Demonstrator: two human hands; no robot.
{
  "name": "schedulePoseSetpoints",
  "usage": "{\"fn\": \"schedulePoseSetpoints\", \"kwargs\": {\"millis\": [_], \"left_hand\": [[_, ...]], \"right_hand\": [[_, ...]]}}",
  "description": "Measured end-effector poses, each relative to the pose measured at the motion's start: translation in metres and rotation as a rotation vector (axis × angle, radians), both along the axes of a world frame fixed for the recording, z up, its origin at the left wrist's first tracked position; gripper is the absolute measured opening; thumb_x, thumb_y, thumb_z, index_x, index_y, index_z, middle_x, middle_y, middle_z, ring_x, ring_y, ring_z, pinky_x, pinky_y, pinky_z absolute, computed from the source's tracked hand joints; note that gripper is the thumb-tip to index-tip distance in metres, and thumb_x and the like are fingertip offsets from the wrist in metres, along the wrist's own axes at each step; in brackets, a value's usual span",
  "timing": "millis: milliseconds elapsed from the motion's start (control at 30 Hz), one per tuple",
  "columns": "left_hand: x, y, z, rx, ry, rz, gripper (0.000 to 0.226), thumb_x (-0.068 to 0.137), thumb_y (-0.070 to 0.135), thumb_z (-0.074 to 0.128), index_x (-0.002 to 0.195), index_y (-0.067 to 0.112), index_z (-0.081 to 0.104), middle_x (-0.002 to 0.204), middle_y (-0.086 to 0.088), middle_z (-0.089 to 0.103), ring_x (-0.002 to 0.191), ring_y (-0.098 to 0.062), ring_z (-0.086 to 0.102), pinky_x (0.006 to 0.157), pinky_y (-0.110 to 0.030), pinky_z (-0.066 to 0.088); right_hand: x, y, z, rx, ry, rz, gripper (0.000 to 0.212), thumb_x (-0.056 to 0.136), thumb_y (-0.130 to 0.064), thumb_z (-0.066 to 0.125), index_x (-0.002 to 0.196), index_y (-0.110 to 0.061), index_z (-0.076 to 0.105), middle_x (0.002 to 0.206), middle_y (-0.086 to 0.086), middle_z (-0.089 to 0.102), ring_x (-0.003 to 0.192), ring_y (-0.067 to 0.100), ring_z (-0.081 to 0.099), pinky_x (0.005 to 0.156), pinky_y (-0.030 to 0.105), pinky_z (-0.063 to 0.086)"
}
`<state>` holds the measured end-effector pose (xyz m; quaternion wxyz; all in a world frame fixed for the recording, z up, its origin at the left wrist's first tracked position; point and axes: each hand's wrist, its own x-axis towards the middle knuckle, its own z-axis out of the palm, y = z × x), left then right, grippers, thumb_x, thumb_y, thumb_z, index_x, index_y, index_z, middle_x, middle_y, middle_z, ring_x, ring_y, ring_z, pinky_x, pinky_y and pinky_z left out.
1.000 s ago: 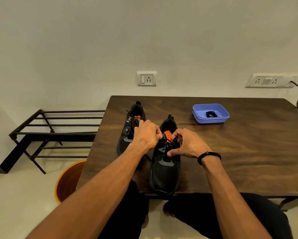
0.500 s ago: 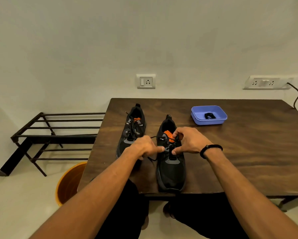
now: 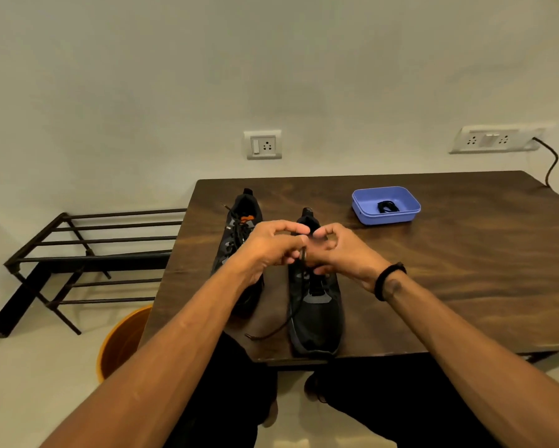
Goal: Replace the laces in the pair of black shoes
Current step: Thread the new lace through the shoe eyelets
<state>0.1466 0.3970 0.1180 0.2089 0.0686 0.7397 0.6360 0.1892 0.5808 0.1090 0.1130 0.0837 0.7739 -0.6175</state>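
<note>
Both hands met above the right shoe (image 3: 317,305), near the table's (image 3: 465,270) front edge. L hand (image 3: 268,250) pinched the lace (image 3: 291,315); R hand (image 3: 339,253) had fingers curled, what it gripped I cannot tell. The lace hung straight down from the L fingers, tip near the front edge. Left shoe (image 3: 236,227) lay just beside, laced.

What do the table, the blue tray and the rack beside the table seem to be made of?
Table: wood or a wood-look veneer, dark brown, with visible swirling grain and a soft sheen. Blue tray: likely moulded plastic, uniform colour, rounded corners, matte. Rack: probably metal, thin dark bars and straight frame, dull finish.
</note>
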Motion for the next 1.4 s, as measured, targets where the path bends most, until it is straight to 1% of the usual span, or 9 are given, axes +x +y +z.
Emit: {"fn": "schedulePoseSetpoints", "kwargs": {"millis": [100,233,500,600,733,867,1067,1233,1400], "left_hand": [[0.0,-0.002,-0.003,0.0,0.047,0.053,0.019,0.095,0.007,0.071,0.109,0.017,0.078,0.096,-0.006,0.08,0.07,-0.007,0.066,0.066,-0.02,0.056],[-0.007,-0.003,-0.014,-0.186,0.284,0.175,0.016,0.091,0.015,0.076,0.105,0.021,0.079,0.094,-0.001,0.08,0.078,-0.005,0.074,0.073,-0.019,0.058],[-0.011,-0.018,-0.022,-0.839,0.313,0.293,0.01,0.09,0.028,0.068,0.08,0.03,0.071,0.092,0.004,0.073,0.093,-0.023,0.068,0.088,-0.044,0.058],[-0.009,-0.015,-0.023,-0.781,0.378,0.228,0.007,0.094,0.027,0.068,0.099,0.031,0.068,0.099,0.005,0.07,0.096,-0.019,0.067,0.089,-0.036,0.055],[-0.005,0.006,-0.009,-0.493,0.726,0.091,0.026,0.1,0.028,0.065,0.123,0.02,0.073,0.11,0.006,0.076,0.102,-0.006,0.069,0.096,-0.023,0.053],[-0.001,0.014,-0.004,-0.335,0.552,-0.041,0.013,0.097,0.026,0.07,0.105,0.023,0.08,0.086,0.009,0.079,0.085,0.002,0.073,0.089,-0.02,0.056],[-0.013,-0.01,-0.015,-0.608,0.536,0.216,0.017,0.095,0.022,0.068,0.081,0.024,0.077,0.071,0.012,0.074,0.074,-0.005,0.071,0.083,-0.035,0.061],[-0.008,0.001,-0.015,-0.606,0.622,0.01,0.045,0.091,0.043,0.074,0.133,0.028,0.066,0.11,0.006,0.074,0.106,-0.008,0.064,0.098,-0.03,0.051],[-0.007,0.015,-0.016,-0.549,0.627,-0.112,0.034,0.09,0.019,0.077,0.124,0.022,0.072,0.091,0.011,0.075,0.087,-0.002,0.069,0.095,-0.032,0.056]], "right_hand": [[-0.001,-0.019,0.014,-0.368,-0.118,-0.105,0.019,0.1,0.006,0.054,0.117,-0.003,0.053,0.105,0.025,0.073,0.092,0.032,0.074,0.087,0.04,0.06],[-0.007,-0.017,0.02,-0.559,-0.238,-0.119,0.023,0.104,-0.007,0.041,0.122,-0.006,0.055,0.099,0.019,0.075,0.086,0.03,0.073,0.082,0.041,0.061],[-0.021,0.022,0.013,-0.211,0.023,-0.385,0.01,0.096,-0.006,0.065,0.088,-0.009,0.07,0.075,0.007,0.067,0.054,0.009,0.047,0.052,0.024,0.047],[-0.023,0.036,0.005,0.123,0.126,-0.396,0.012,0.098,-0.007,0.063,0.095,-0.004,0.075,0.079,0.008,0.076,0.054,0.011,0.044,0.051,0.026,0.04],[-0.016,0.027,0.012,0.004,0.127,-0.088,0.015,0.1,-0.013,0.065,0.109,-0.004,0.073,0.084,0.008,0.075,0.054,0.006,0.048,0.048,0.018,0.038],[-0.017,0.019,0.013,-0.021,0.175,-0.069,0.015,0.098,-0.013,0.068,0.109,-0.002,0.068,0.08,0.005,0.075,0.053,0.006,0.054,0.047,0.016,0.041],[-0.02,0.041,0.004,0.123,0.202,-0.279,0.006,0.094,-0.005,0.071,0.098,-0.005,0.075,0.087,0.011,0.075,0.065,0.01,0.059,0.057,0.02,0.051],[-0.018,0.032,0.005,0.131,0.212,-0.112,0.013,0.097,-0.002,0.067,0.106,-0.005,0.075,0.094,0.015,0.077,0.073,0.012,0.066,0.07,0.024,0.059],[-0.02,0.021,0.001,0.207,0.218,-0.07,0.011,0.096,-0.004,0.068,0.103,-0.007,0.076,0.089,0.012,0.078,0.072,0.011,0.069,0.071,0.027,0.061]]}}
